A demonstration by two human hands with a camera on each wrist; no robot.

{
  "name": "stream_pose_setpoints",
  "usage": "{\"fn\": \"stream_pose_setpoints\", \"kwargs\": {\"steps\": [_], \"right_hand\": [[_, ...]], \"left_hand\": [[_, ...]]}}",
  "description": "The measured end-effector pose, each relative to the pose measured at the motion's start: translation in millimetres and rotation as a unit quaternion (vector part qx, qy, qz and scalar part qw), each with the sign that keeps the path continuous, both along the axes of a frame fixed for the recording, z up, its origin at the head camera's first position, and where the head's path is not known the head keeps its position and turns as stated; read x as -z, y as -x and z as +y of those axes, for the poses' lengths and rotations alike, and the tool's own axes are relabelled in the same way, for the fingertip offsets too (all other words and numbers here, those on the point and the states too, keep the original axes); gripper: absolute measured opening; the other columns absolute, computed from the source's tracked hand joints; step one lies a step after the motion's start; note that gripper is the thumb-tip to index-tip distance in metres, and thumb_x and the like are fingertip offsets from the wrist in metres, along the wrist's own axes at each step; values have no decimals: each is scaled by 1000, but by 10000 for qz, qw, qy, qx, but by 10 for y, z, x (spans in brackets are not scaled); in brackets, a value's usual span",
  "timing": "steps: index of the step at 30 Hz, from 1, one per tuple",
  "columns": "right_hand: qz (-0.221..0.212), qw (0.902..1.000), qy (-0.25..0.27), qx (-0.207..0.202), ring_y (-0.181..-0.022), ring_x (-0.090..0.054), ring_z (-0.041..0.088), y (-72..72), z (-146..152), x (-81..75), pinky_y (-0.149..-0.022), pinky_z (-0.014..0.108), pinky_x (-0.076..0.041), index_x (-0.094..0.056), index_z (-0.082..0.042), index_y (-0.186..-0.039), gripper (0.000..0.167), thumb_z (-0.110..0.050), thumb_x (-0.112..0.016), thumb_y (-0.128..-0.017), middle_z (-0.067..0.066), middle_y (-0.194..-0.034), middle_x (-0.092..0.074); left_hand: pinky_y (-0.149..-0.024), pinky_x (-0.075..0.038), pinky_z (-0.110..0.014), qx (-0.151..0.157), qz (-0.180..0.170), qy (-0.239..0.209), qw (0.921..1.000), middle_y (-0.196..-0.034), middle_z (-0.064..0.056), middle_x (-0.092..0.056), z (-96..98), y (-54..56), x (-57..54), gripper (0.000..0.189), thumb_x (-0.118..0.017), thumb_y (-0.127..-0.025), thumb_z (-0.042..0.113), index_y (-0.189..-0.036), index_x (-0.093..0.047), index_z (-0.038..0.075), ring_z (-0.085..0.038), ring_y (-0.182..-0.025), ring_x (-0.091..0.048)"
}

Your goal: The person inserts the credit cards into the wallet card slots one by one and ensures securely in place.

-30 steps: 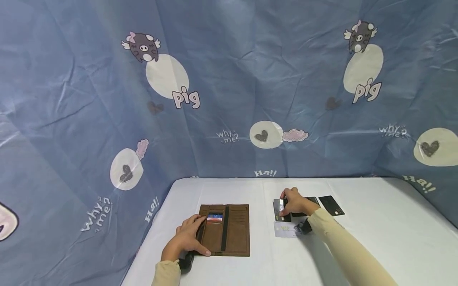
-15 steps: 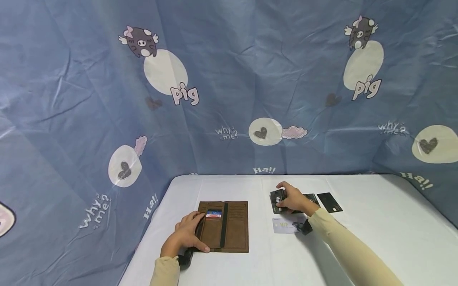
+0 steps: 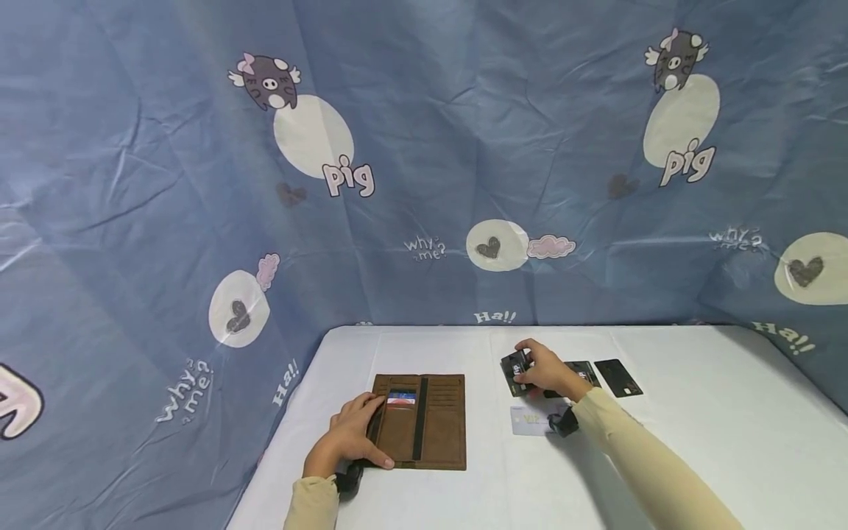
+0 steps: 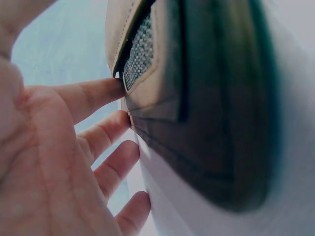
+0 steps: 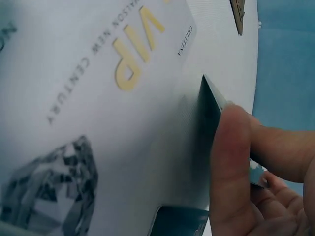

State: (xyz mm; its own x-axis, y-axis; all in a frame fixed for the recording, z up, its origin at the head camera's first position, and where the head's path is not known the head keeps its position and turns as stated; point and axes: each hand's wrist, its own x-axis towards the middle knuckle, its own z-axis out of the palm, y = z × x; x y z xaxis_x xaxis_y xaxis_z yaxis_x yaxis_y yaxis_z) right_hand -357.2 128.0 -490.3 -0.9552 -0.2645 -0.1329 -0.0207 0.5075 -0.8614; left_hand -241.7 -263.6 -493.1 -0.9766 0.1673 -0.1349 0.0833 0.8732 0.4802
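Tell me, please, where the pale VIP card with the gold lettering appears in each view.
Head: the pale VIP card lies below and right of the picture's centre.
Left wrist: not in the picture.
Right wrist: the pale VIP card, large, fills much of the left side.
Landmark shared by head and right wrist: the right hand pinching a dark card.

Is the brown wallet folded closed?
No, the brown wallet lies spread open on the white table, its card slots showing on both sides of the dark strap.
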Motion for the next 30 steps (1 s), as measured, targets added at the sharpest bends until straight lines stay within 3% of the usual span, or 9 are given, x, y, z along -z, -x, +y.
{"fn": "stream_pose_setpoints", "kwargs": {"steps": [4,13,21,30], "right_hand": [[-133,9998,149,43,-79,-65,24,33,-24,23,-55,38,-60,-39,-2,-141,68,8,-71,-82,22,-109,-56],[265,9996,10,92,-84,-65,26,113,-169,30,-56,34,-59,-31,-6,-148,72,8,-65,-86,26,-114,-59],[322,9994,54,79,-82,-66,28,93,-339,58,-54,35,-60,-38,-2,-145,68,10,-61,-82,26,-108,-60],[549,9978,-359,90,-82,-63,24,115,-475,44,-52,29,-54,-37,-7,-146,69,4,-63,-83,20,-106,-63]], "left_hand": [[-108,-26,-67,16,12,2,10000,-156,-19,-31,1,6,-4,120,-99,-49,39,-150,-40,9,-45,-142,-28],[-107,-27,-66,-30,7,-67,10000,-157,-19,-30,17,-4,10,120,-99,-49,39,-150,-41,10,-44,-142,-28],[-109,-26,-66,59,-75,-107,9999,-158,-19,-29,32,-19,-6,120,-98,-51,41,-151,-39,10,-45,-143,-27],[-107,-26,-67,76,9,2,10000,-157,-20,-29,23,-21,-43,120,-98,-51,40,-151,-39,8,-45,-142,-27]]}}
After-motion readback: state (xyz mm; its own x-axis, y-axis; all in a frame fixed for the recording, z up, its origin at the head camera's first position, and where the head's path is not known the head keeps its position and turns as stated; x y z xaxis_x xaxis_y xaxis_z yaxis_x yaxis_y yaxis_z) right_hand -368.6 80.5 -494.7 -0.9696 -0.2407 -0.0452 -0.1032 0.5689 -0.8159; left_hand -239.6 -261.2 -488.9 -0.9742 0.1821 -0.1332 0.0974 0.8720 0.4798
